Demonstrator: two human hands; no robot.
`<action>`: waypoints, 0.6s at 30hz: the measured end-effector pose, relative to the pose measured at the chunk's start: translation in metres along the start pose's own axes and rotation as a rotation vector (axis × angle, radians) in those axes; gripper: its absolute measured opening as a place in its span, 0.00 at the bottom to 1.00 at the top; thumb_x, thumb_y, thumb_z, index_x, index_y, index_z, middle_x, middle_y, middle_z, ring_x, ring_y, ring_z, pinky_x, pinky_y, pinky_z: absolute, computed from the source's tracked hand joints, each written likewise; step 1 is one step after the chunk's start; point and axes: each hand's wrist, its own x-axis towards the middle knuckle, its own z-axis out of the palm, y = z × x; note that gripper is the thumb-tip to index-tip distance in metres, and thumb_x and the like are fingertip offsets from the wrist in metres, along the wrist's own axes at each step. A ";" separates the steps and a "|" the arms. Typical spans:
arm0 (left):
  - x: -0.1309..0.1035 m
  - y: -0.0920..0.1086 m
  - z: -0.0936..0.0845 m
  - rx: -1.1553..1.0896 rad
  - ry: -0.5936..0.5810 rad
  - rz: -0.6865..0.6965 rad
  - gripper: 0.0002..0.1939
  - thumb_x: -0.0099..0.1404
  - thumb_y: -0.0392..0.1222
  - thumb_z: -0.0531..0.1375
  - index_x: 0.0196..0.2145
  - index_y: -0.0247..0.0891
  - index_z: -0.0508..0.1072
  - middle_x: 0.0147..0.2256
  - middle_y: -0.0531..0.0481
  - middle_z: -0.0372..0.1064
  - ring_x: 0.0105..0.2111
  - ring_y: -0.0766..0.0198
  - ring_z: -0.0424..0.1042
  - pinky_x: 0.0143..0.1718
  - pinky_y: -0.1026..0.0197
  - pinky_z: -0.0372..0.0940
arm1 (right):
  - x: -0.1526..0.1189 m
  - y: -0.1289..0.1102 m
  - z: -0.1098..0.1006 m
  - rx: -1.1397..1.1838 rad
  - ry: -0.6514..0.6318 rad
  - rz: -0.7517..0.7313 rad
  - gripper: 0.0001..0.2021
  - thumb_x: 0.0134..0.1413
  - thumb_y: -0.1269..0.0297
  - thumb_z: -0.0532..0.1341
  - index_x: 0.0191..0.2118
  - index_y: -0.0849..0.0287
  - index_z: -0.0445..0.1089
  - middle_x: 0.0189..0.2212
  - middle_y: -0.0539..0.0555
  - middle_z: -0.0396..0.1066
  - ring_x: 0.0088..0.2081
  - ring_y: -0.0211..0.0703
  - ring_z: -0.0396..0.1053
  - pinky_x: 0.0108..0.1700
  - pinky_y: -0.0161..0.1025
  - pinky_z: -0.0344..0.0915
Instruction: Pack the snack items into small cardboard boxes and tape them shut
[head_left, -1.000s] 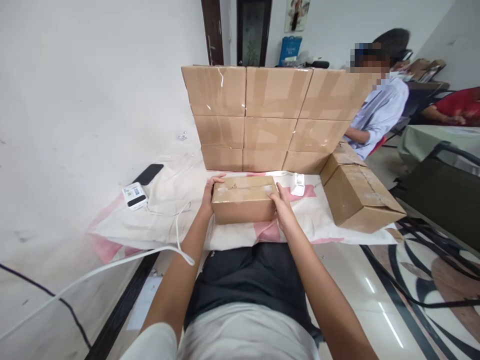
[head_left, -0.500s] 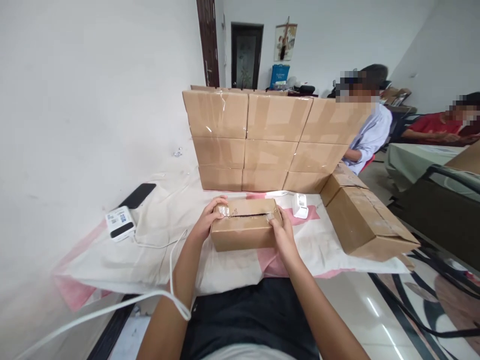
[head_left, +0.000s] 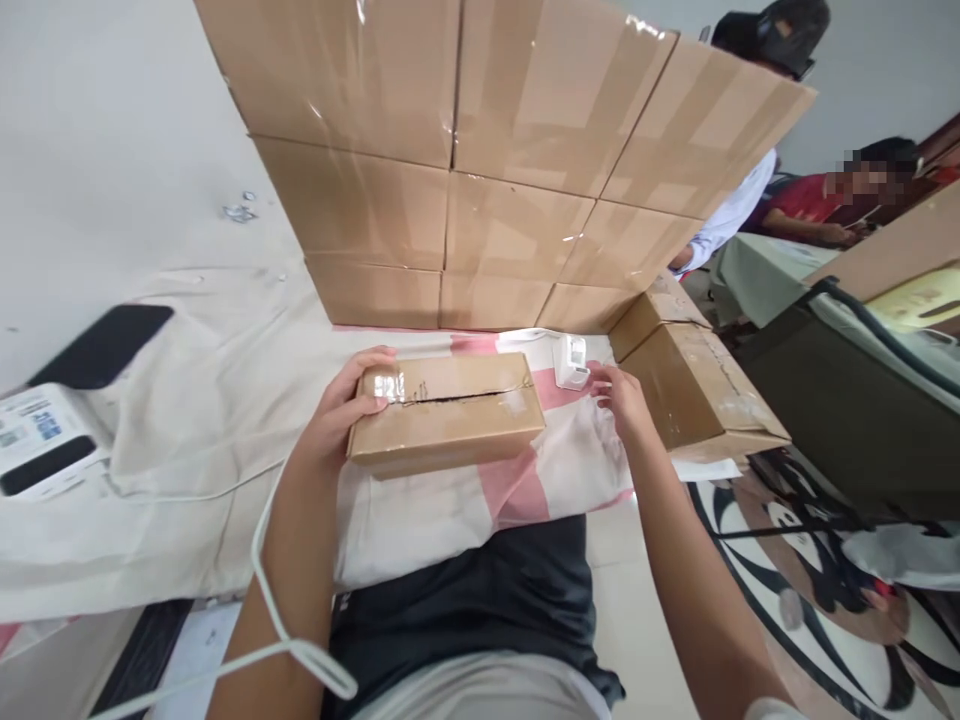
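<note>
In the head view a small cardboard box (head_left: 457, 430) rests on the cloth-covered table, with a dark slit along the seam of its top. My left hand (head_left: 352, 400) grips the box's left end, thumb on top near a patch of clear tape. My right hand (head_left: 619, 398) is off the box, its fingers slightly bent and apart. Just left of those fingertips stands a small white plastic device (head_left: 571, 362) with a white cord behind it. Whether they touch it I cannot tell.
Behind the box rises a wall of stacked, taped cartons (head_left: 517, 220). More cartons (head_left: 697, 380) lie along the right edge. A black phone (head_left: 105, 345) and a white device (head_left: 49, 440) with a cord lie left. A white cable (head_left: 262, 570) crosses my left arm. Two people sit beyond.
My right hand has let go of the box's right end and moved right, to the small white device. My left hand keeps its hold. The view has tilted down and come closer.
</note>
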 end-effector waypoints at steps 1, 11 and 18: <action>0.000 0.000 0.000 -0.005 -0.001 0.005 0.21 0.52 0.43 0.64 0.46 0.44 0.74 0.60 0.49 0.66 0.63 0.46 0.62 0.62 0.51 0.61 | 0.008 -0.003 0.002 0.013 -0.033 0.049 0.15 0.54 0.54 0.58 0.36 0.60 0.73 0.28 0.53 0.70 0.24 0.36 0.63 0.23 0.34 0.53; 0.001 -0.003 -0.006 0.052 0.042 0.017 0.16 0.52 0.47 0.70 0.41 0.52 0.79 0.55 0.57 0.72 0.64 0.43 0.61 0.71 0.41 0.50 | 0.048 -0.032 0.020 0.069 -0.203 0.473 0.14 0.67 0.62 0.55 0.28 0.61 0.66 0.18 0.46 0.54 0.16 0.31 0.47 0.16 0.29 0.43; 0.000 0.000 -0.009 0.126 0.024 -0.006 0.15 0.53 0.47 0.68 0.40 0.63 0.79 0.54 0.71 0.72 0.67 0.43 0.58 0.75 0.36 0.41 | 0.056 -0.030 0.037 0.066 -0.081 0.474 0.07 0.61 0.65 0.63 0.33 0.58 0.64 0.18 0.45 0.57 0.18 0.38 0.63 0.21 0.38 0.69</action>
